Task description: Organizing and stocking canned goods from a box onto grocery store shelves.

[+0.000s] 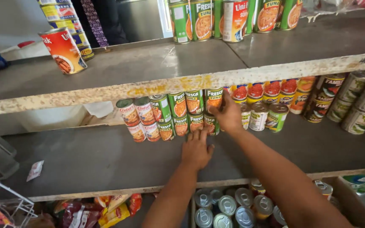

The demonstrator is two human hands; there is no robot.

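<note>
Far left on the top shelf (119, 67) there's a red can (63, 50) tipped at an angle, with a stack of cans behind it. Down on the middle shelf (85, 160), a small white packet (35, 170) lies by itself near a wire rack (5, 198).

Moving over, the left hand (197, 149) lies flat, palm down on the grey shelf, fingers together and stretched toward the bottom row of stacked green cans (186, 113), fingertips right at their base. It isn't gripping anything. Those cans sit two high, with a couple of paler ones at the left end.

Just right of that, the right hand (229, 115) reaches further in, arm stretched out, fingers wrapped around the green can (213, 99) at the end of the upper row.

Past it, more cans run along the shelf: red-and-yellow ones (263, 91), then dark ones (324, 97) at far right. Below, a cardboard box (351, 198) holds cans seen from the top. The shelf edges are chipped, worn paint.
</note>
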